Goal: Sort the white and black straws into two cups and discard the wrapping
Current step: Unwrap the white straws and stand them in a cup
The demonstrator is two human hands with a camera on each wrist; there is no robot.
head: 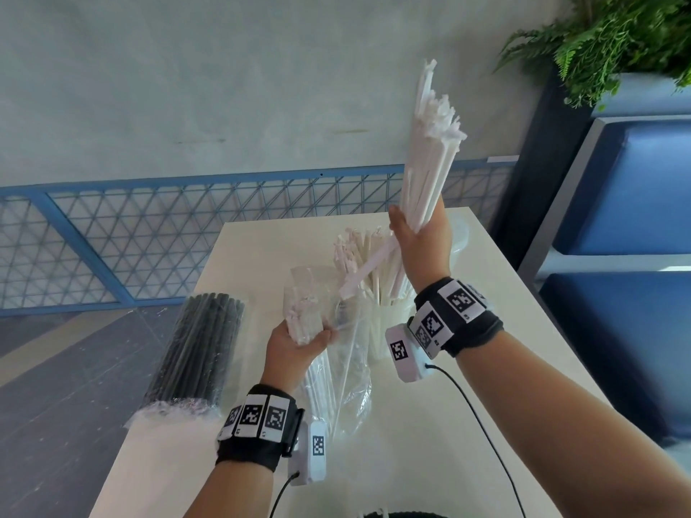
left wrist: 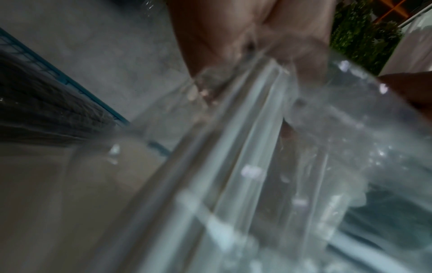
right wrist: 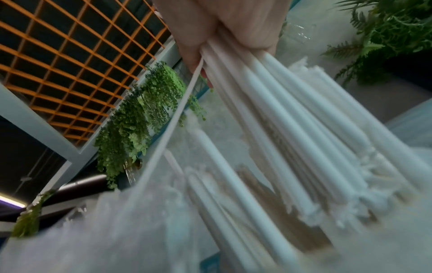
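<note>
Midway: right hand (head: 420, 241) clenching white straws (head: 430, 151) raised above the cup (head: 389, 323) already stocked with others; left hand (head: 299, 343) gripping the clear wrapping (head: 347, 372) with leftovers; black straws (head: 198, 349) lying sealed, second cup awaiting filling.

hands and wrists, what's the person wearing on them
Bare forearms, no sleeves or gloves. Each wrist carries a black fabric band set with white square tags printed with black-and-white codes. A white boxy unit with its own tag hangs off each band, and a thin black cable trails from it.
</note>
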